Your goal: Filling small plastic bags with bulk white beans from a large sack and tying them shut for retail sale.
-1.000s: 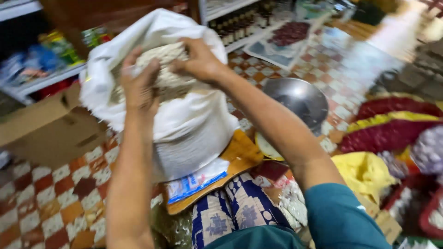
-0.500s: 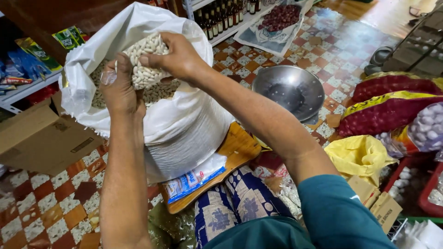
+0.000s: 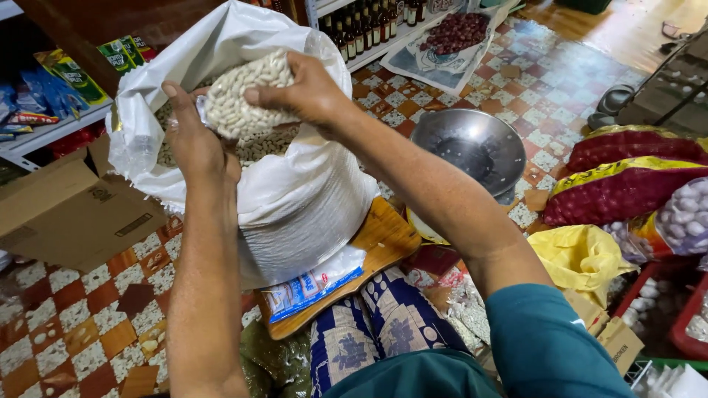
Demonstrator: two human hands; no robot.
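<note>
A big white woven sack (image 3: 295,199) stands open on a wooden stool, filled with pale beans. Over its mouth my two hands lift a clear plastic bag of white beans (image 3: 240,99). My left hand (image 3: 192,140) supports the bag from the left and below. My right hand (image 3: 310,92) grips its top right side, fingers curled over it. The bag hangs just above the loose beans in the sack.
A metal weighing bowl (image 3: 472,147) sits on the tiled floor to the right. Red and yellow net sacks (image 3: 627,184) and a yellow bag (image 3: 582,254) lie far right. A cardboard box (image 3: 66,210) is at left, shelves with packets and bottles behind.
The bean bag has come up out of the sack between both hands. The camera has drawn closer and looks lower.
</note>
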